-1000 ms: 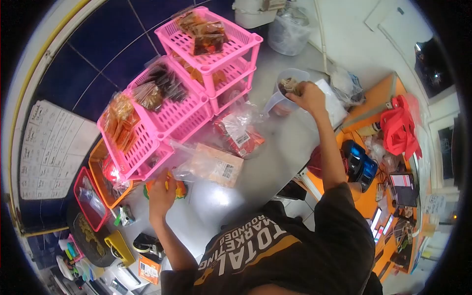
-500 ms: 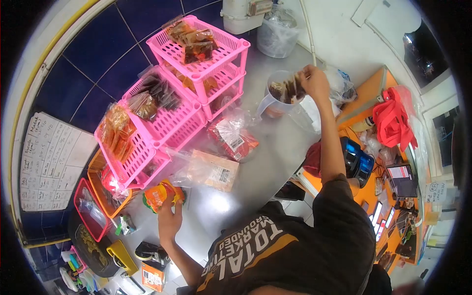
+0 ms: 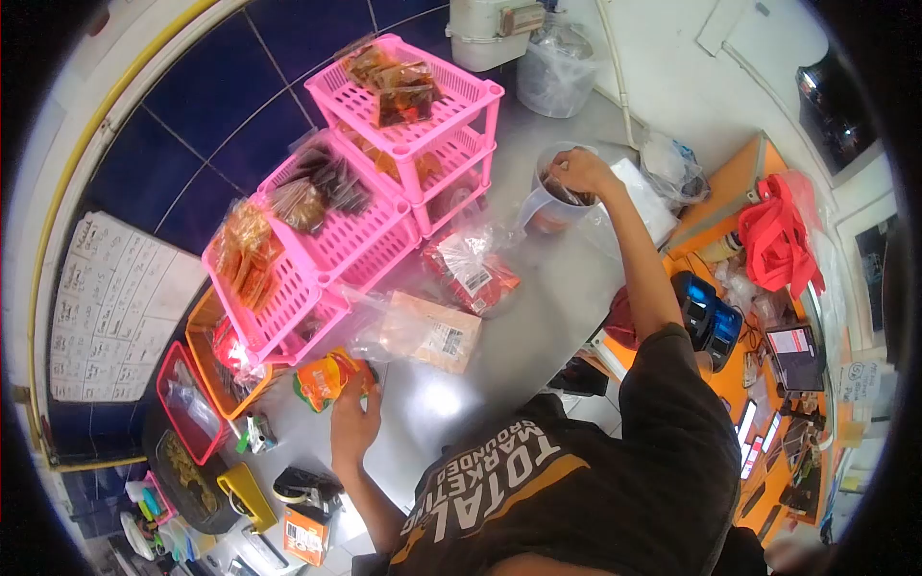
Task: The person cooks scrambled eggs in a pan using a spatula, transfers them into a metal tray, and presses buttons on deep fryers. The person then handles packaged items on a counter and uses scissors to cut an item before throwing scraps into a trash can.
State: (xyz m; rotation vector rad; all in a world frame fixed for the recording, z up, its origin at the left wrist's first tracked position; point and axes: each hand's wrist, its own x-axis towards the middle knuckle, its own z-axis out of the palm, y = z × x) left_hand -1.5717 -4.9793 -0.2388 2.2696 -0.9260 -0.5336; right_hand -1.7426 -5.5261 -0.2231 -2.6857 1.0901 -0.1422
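My left hand (image 3: pixel 355 415) is closed on the edge of an orange and green packet (image 3: pixel 327 376) low over the steel table. My right hand (image 3: pixel 580 173) reaches into the mouth of a clear plastic measuring jug (image 3: pixel 549 213). Its fingers are bent down among small dark-filled sachets (image 3: pixel 569 195), and what they grip is hidden. A clear bag with a beige block and a label (image 3: pixel 430 331) lies between the hands, near a red bagged packet (image 3: pixel 471 271).
Stacked pink baskets (image 3: pixel 336 226) hold bagged sachets at the left. An orange basket (image 3: pixel 219 355) and a red basket (image 3: pixel 184 408) stand below them. A clear bucket (image 3: pixel 557 82) is at the back; an orange desk (image 3: pixel 715 360) with devices is at the right.
My right hand has lowered from beside the jug's rim into its mouth, where the sachets now sit lower. My left hand still grips the packet. The view has shifted slightly.
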